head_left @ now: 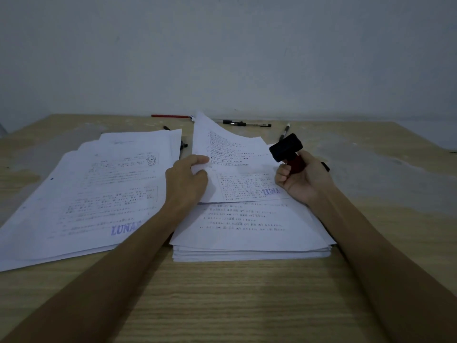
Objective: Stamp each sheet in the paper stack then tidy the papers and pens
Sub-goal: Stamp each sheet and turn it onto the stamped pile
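Observation:
A thick stack of printed sheets (pixel 249 233) lies in front of me on the wooden desk. Its top sheet (pixel 235 157) carries a blue LUNA mark at the lower right and is lifted off the stack. My left hand (pixel 186 179) pinches that sheet by its left edge. My right hand (pixel 303 179) grips the red handle of a stamp (pixel 286 148), held tilted above the stack's right side with its black head up. To the left, a loose spread of stamped sheets (pixel 94 194) shows another LUNA mark.
Pens lie along the desk's far side: a red pen (pixel 170 116), a black pen (pixel 247 124), a marker (pixel 284 131), and a dark pen (pixel 184 145) partly under the left sheets. A pale wall rises right behind the desk (pixel 235 305).

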